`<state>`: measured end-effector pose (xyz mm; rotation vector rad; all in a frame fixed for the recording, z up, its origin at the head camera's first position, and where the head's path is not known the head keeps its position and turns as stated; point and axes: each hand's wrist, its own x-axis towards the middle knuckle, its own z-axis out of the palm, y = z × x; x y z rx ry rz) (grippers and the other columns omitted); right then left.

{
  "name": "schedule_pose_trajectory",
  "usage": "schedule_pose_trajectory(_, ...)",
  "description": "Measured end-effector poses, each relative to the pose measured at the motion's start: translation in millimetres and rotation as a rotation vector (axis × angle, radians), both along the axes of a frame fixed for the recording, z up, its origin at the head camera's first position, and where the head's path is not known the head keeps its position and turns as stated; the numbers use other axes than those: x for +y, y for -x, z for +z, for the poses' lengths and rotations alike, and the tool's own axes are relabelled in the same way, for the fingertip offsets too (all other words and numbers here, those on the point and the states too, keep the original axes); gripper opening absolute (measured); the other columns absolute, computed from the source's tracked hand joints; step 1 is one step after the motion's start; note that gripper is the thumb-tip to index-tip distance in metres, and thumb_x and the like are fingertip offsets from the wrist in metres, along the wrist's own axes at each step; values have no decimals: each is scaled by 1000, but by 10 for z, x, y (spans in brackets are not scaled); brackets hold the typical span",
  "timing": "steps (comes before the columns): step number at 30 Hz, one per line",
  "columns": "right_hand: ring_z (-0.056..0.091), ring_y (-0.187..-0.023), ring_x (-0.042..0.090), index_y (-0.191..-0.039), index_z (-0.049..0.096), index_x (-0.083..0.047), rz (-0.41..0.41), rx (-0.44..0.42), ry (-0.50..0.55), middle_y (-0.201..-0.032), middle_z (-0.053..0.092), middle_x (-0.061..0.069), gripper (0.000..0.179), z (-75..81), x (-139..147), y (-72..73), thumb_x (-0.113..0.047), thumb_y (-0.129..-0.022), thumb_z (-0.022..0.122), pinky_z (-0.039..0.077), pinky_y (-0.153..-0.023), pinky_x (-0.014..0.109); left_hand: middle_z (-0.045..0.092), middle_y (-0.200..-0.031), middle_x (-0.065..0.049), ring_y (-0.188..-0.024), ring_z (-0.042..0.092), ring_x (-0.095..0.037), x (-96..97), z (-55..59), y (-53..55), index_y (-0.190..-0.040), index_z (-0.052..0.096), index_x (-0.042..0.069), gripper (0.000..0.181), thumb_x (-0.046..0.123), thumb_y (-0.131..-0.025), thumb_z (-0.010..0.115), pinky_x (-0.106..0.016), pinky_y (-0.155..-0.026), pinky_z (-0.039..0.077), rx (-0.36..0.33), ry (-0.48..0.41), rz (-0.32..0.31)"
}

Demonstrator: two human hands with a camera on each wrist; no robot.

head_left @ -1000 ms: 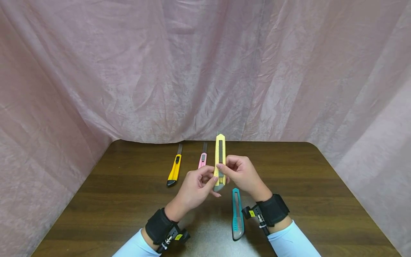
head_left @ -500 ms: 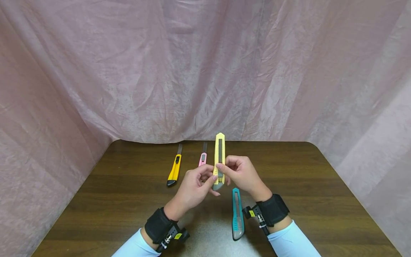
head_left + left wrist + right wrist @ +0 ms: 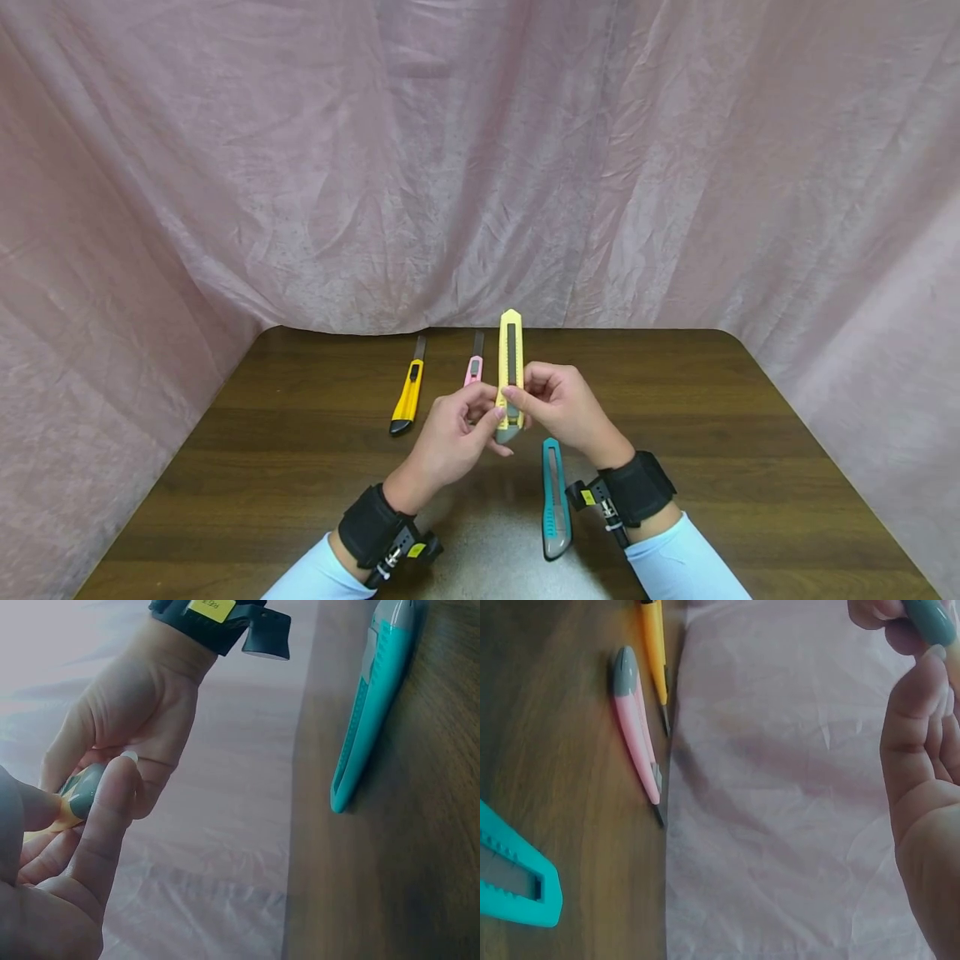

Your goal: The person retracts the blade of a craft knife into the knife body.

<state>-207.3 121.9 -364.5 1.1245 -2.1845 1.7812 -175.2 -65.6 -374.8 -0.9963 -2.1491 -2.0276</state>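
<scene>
A pale yellow utility knife (image 3: 511, 346) with a grey end is held up over the table, narrow tip pointing away. No blade shows beyond its tip. My left hand (image 3: 446, 437) pinches it near the grey end, thumb on its face. Higher up, my right hand (image 3: 566, 408) grips it from the right, with the thumb across the dark slot. In the left wrist view the grey end (image 3: 86, 791) shows between both hands' fingers. A teal utility knife (image 3: 556, 504) lies on the table below the right hand.
A yellow-and-black utility knife (image 3: 408, 396) and a pink one (image 3: 474, 369) lie behind the left hand on the brown wooden table (image 3: 300, 467), blades out. The left hand partly hides the pink knife. A pink curtain (image 3: 480, 167) hangs behind the table.
The pale yellow knife has drifted slightly left and up, both hands moving with it. Their grips look the same, and the knives on the table have not moved.
</scene>
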Motion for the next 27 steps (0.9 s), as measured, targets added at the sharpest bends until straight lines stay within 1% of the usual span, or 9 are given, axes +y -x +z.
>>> schedule_pose_trajectory(1, 50, -47, 20, -83, 61, 0, -6, 2, 4, -65, 55, 14, 9, 0, -4, 1, 5, -90, 60, 46, -40, 24, 62, -87, -20, -64, 63, -35, 0, 0, 3, -108, 55, -2, 17, -9, -92, 54, -37, -54, 58, 1, 0, 1)
schedule_pose_trajectory(4, 50, -45, 28, -82, 61, 0, -28, 2, 8, -63, 55, 15, 9, 2, -11, -3, 5, -90, 60, 47, -39, 25, 61, -86, -20, -62, 63, -35, 2, -4, 10, -108, 55, -2, 17, -9, -92, 54, -36, -53, 57, 5, 0, 6)
schedule_pose_trajectory(7, 49, -44, 34, -80, 60, -1, -40, -15, -9, -60, 53, 17, 12, 0, 1, -7, 2, -91, 60, 47, -38, 27, 61, -85, -20, -61, 62, -34, 4, -6, 12, -107, 55, -2, 16, -8, -92, 54, -36, -53, 57, 7, 5, 12)
schedule_pose_trajectory(11, 49, -44, 34, -77, 60, -1, -28, -34, -40, -57, 52, 18, 15, -12, 14, -6, 0, -93, 59, 47, -38, 28, 61, -84, -20, -62, 62, -34, 2, -11, 10, -106, 55, -2, 16, -8, -92, 55, -36, -54, 57, 8, 10, 14)
schedule_pose_trajectory(14, 50, -45, 33, -78, 60, -1, -9, -32, -46, -58, 52, 20, 15, -16, 17, 1, 1, -93, 59, 48, -39, 28, 61, -84, -20, -63, 62, -35, 1, -16, 8, -106, 55, -2, 16, -8, -92, 55, -37, -54, 58, 7, 8, 11)
schedule_pose_trajectory(18, 49, -45, 33, -78, 59, -1, 19, -25, -36, -58, 51, 19, 14, -19, 19, 5, 3, -91, 59, 48, -40, 28, 61, -84, -20, -63, 62, -35, 1, -21, 7, -106, 55, -2, 16, -9, -92, 55, -39, -54, 58, 12, 5, 8)
schedule_pose_trajectory(22, 49, -46, 34, -79, 58, 0, 40, -25, -21, -59, 51, 20, 13, -19, 14, 2, 5, -90, 60, 48, -40, 27, 61, -83, -20, -63, 62, -35, 1, -22, 4, -106, 55, -2, 16, -9, -92, 55, -38, -54, 58, 21, 4, 17)
schedule_pose_trajectory(26, 49, -46, 37, -79, 59, -1, 32, -30, -4, -60, 51, 24, 12, -21, 5, -4, 4, -90, 60, 47, -40, 26, 61, -83, -19, -61, 63, -34, 3, -21, 3, -107, 55, -1, 17, -9, -92, 55, -36, -53, 57, 35, 5, 25)
schedule_pose_trajectory(27, 48, -46, 37, -79, 59, -1, 27, -30, -1, -60, 51, 23, 12, -24, 3, -3, 4, -90, 60, 47, -40, 26, 61, -83, -19, -61, 63, -33, 5, -21, 3, -108, 55, -1, 17, -8, -92, 55, -36, -52, 57, 38, 5, 26)
